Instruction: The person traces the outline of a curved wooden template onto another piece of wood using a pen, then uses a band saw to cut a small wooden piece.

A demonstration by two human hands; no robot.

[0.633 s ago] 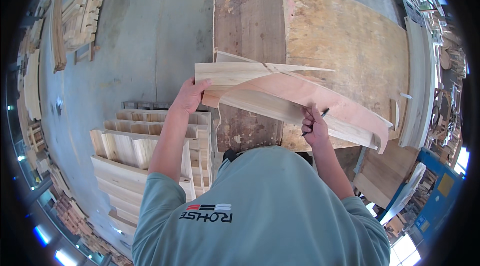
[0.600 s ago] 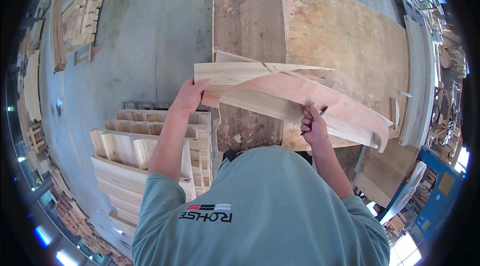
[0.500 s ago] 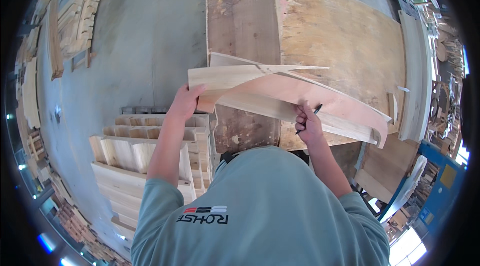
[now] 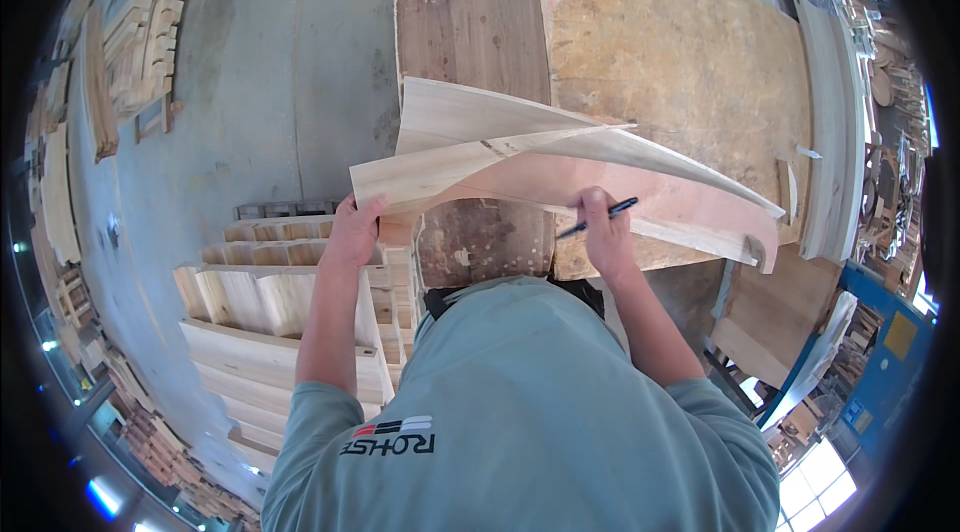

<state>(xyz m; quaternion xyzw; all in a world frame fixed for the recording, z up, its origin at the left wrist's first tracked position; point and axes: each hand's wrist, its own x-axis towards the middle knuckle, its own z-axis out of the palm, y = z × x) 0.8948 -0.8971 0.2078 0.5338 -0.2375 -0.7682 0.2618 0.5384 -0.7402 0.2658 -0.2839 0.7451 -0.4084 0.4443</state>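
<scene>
Strip (image 4: 420, 175) has swung its left end toward 7 o'clock, baring more of the board (image 4: 470, 110) beneath; we read the layers as being parted. Left hand (image 4: 357, 230) pinches the strip's 9 o'clock end, thumb on top; template (image 4: 690, 200) runs off toward 3 o'clock over the bench (image 4: 680, 62). Right hand (image 4: 605, 232), curled round our pen (image 4: 622, 205), meets the template's 6 o'clock edge.

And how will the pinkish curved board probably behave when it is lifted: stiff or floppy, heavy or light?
The pinkish curved board is probably light for its size, since it looks thin. Being long and slender, it may flex slightly, though it seems too wood-like to flop. Its narrow hooked end could be the most fragile part.
</scene>
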